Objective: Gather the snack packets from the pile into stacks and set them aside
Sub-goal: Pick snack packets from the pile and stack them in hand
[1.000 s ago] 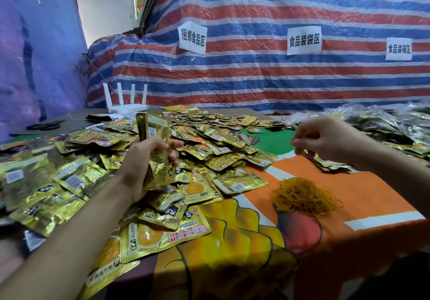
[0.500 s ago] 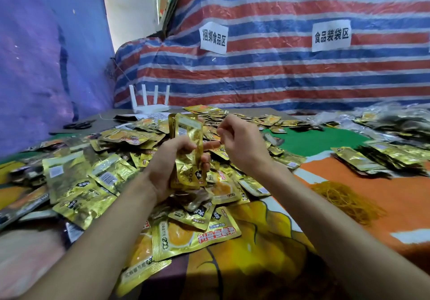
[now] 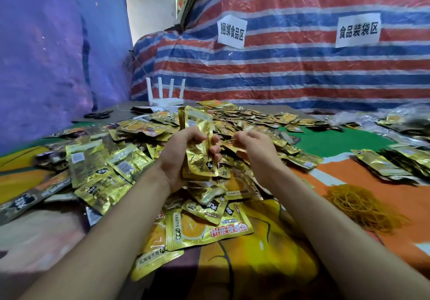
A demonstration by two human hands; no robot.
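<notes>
A wide pile of gold snack packets covers the table's left and middle. My left hand grips an upright stack of gold packets above the pile. My right hand hovers just right of that stack, fingers curled, pinching what looks like a thin yellow rubber band at its fingertips. Flat stacks of gold packets lie apart on the orange cloth at the right.
A heap of yellow rubber bands lies on the orange cloth near my right forearm. A white router and black scissors sit at the back left. Clear bags of packets fill the far right. A striped tarp hangs behind.
My right hand has come from the right side of the table over to the stack in my left hand. The left hand has kept its grip on the stack.
</notes>
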